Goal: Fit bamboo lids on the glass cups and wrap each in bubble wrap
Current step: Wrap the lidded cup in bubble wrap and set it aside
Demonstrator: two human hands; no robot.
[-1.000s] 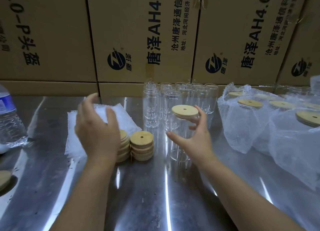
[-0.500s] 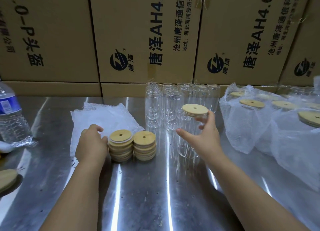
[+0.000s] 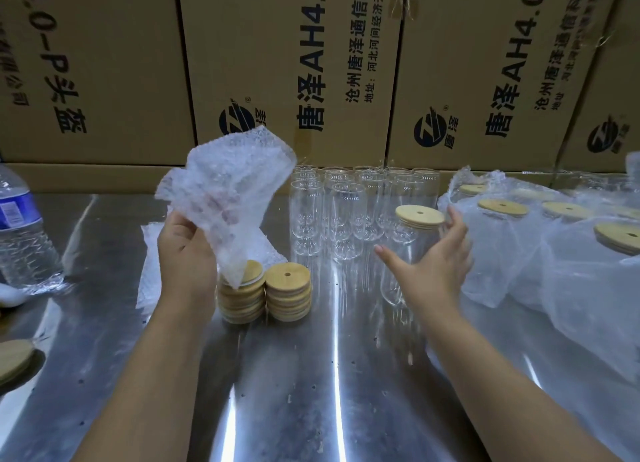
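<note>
My left hand point(image 3: 185, 254) holds a sheet of bubble wrap point(image 3: 228, 191) up above the steel table, over two stacks of bamboo lids point(image 3: 265, 293). More bubble wrap sheets point(image 3: 149, 271) lie flat behind that hand. My right hand point(image 3: 436, 264) grips a clear glass cup point(image 3: 403, 250) standing on the table, with a bamboo lid point(image 3: 419, 215) fitted on top. Behind it stands a group of several bare glass cups point(image 3: 343, 212).
At the right, several lidded cups wrapped in bubble wrap point(image 3: 540, 247) crowd the table. A water bottle point(image 3: 20, 233) stands at the left edge, a loose bamboo lid point(image 3: 12, 359) lies near the front left. Cardboard boxes point(image 3: 291, 67) wall off the back.
My left hand has picked a bubble wrap sheet off the flat pile and raised it. My right hand has kept hold of the lidded cup.
</note>
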